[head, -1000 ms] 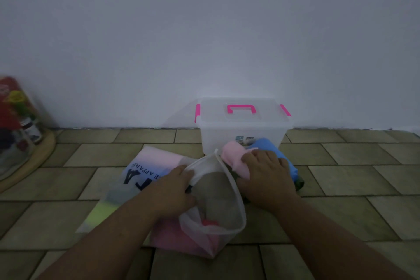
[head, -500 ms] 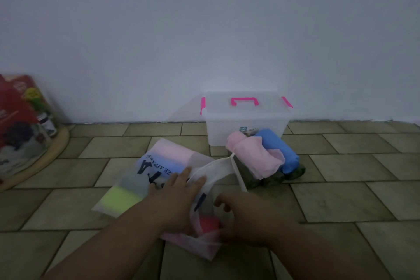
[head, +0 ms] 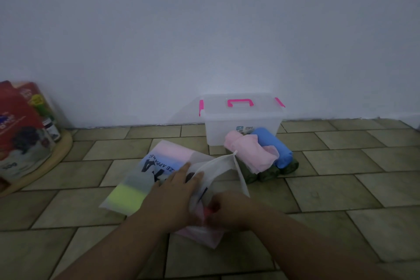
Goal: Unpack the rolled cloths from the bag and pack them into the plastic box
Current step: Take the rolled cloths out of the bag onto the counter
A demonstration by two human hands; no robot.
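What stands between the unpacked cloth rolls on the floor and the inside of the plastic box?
Only the lid: it sits on the plastic box, covering its opening. Nothing else visible is in the way.

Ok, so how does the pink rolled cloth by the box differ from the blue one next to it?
The pink cloth is coming loose, with a flap hanging off its near end; the blue cloth is a tight, smooth roll. The pink cloth lies to the left, nearer the bag; the blue cloth lies to its right. Both are out of the bag, slanted the same way, seemingly lying on the dark green rolls in front of the closed plastic box.
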